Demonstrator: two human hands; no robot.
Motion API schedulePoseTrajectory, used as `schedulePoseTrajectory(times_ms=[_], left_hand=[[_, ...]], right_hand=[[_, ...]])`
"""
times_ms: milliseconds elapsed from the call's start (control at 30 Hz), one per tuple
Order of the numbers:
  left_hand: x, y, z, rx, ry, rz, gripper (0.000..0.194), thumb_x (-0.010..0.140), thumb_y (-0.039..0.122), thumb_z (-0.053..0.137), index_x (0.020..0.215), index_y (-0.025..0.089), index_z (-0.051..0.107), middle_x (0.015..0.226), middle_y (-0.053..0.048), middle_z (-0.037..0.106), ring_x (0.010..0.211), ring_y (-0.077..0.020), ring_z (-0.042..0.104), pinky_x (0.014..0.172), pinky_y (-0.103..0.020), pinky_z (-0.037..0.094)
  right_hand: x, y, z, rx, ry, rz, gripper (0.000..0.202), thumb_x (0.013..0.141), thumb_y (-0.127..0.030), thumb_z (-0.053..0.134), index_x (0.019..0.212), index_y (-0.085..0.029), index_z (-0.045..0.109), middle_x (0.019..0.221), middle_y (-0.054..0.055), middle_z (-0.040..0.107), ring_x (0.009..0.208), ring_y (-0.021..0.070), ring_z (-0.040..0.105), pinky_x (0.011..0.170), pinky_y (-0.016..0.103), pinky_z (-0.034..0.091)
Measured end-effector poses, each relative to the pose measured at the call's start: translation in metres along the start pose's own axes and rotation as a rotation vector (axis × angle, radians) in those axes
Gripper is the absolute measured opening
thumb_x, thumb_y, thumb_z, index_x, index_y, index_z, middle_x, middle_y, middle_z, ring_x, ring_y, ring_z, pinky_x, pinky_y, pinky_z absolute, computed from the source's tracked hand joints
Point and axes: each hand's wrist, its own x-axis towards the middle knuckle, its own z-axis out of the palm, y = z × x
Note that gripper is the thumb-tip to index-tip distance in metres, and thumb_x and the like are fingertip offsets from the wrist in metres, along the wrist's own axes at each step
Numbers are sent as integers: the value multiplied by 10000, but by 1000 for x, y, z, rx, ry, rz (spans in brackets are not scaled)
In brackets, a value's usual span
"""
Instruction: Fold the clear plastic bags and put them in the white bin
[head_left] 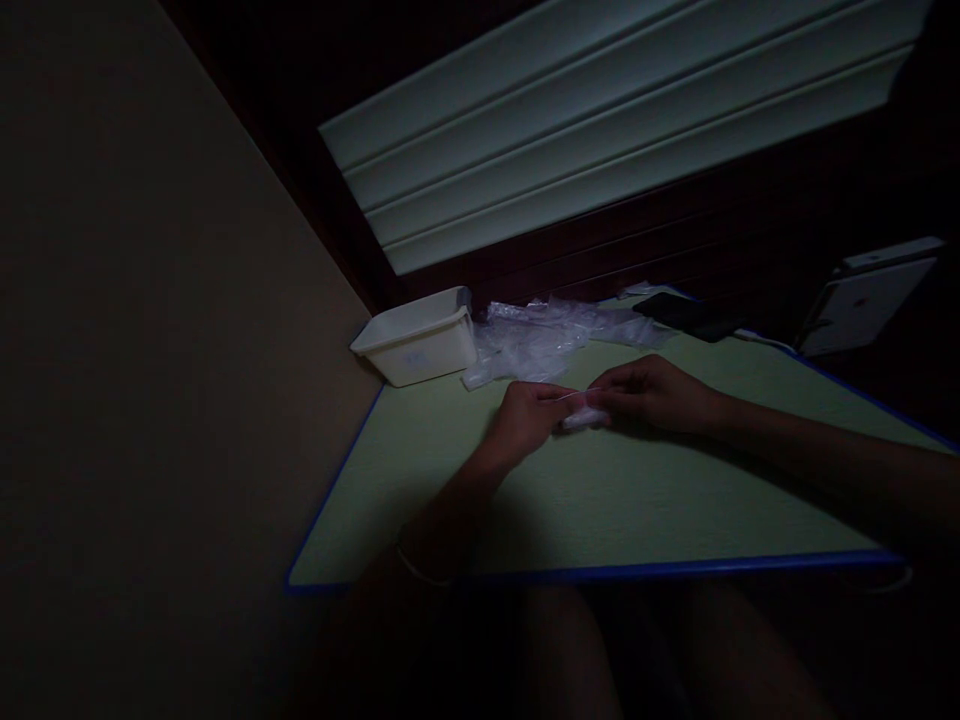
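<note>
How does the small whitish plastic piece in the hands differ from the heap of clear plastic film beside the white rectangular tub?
Size: the small whitish plastic piece is compact, while the heap of clear plastic film spreads wide beside the white rectangular tub.
Hold: the piece is pinched between the left hand and the right hand; the heap lies loose on the green, blue-edged tabletop.
Both look pale.

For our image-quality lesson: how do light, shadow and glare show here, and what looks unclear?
Head view: dim, lower corners nearly black; head view: soft shadow on the green tabletop beside the left forearm; head view: pale glints on the clear plastic; head view: the small pale piece between left hand and right hand lacks detail.
</note>
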Motion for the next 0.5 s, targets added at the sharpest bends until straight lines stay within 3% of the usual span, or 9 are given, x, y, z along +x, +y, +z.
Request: schedulePoseTrajectory(times_ms=[333, 500], left_hand=[[-4, 16, 0, -75, 56, -80, 123, 772, 183, 724, 837, 80, 740, 669, -55, 689, 531, -75, 602, 562, -205, 499], [-4, 18, -2, -169, 72, -126, 131, 781, 190, 730, 851, 79, 724, 707, -62, 706, 570, -92, 652, 603, -214, 538]], right_hand=[[0, -5, -4, 21, 62, 11, 364, 806, -486, 626, 804, -131, 707, 586, -1, 624, 475, 87, 469, 458, 233, 327], [1, -4, -5, 40, 112, 25, 365, 772, -511, 649, 799, -152, 713, 598, 2, 633, 486, 101, 488, 472, 252, 336]])
